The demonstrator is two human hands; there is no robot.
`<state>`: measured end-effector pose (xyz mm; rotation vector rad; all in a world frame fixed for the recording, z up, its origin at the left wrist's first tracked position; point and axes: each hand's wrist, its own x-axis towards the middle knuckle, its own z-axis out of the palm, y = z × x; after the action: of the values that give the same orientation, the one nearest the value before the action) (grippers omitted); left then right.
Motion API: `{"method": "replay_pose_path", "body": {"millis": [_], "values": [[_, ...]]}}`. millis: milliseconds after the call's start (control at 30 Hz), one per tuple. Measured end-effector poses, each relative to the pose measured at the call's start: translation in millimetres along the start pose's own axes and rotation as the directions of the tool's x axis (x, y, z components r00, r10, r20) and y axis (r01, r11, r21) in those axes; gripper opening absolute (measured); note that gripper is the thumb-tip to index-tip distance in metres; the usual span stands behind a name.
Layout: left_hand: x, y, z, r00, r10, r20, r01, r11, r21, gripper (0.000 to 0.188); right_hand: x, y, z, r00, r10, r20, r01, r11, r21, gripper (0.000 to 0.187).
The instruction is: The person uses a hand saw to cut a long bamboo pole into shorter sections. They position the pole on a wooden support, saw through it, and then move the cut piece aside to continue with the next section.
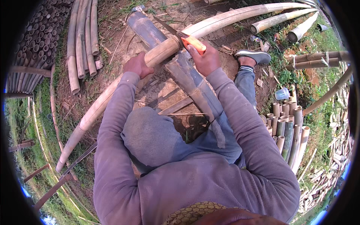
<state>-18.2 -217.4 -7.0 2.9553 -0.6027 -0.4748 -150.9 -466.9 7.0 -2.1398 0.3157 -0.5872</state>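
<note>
Currently, the right hand (205,60) has its fingers closed around the orange handle (195,44) of a saw, whose dark blade (165,26) reaches ahead and to the left of those fingers. Between the two sets of fingers, the blade meets a long pale bamboo pole (93,107) beside a ring; how deep it sits cannot be told. The left hand (138,68) lies over the same pole a little nearer the body, its fingers wrapped down its side, though their tips are hidden. From the left fingers the pole curves back toward the person's left. Another pale bamboo length (240,17) stretches away ahead and to the right of the right fingers; whether it joins the pole is unclear.

Below the pole, a thick dark bamboo beam (150,30) slants from ahead of the left fingers to beneath the right forearm. Well left of the left fingers lie several loose poles (81,41), with a dense stack of cut bamboo (39,41) beyond them. Well right of the right fingers are a shoe (257,57), a clear bluish cup (282,93) and, nearer the body, a cluster of short bamboo pieces (288,127).
</note>
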Motion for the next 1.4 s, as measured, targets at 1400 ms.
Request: {"method": "replay_pose_path", "body": {"millis": [1400], "values": [[-9.1,-21.5,8.6,0.999,-0.02,0.035,0.024,0.995,-0.097,0.069,-202.7,29.6,-116.5,0.997,0.048,0.063,-0.052,0.996,0.066,0.019]]}}
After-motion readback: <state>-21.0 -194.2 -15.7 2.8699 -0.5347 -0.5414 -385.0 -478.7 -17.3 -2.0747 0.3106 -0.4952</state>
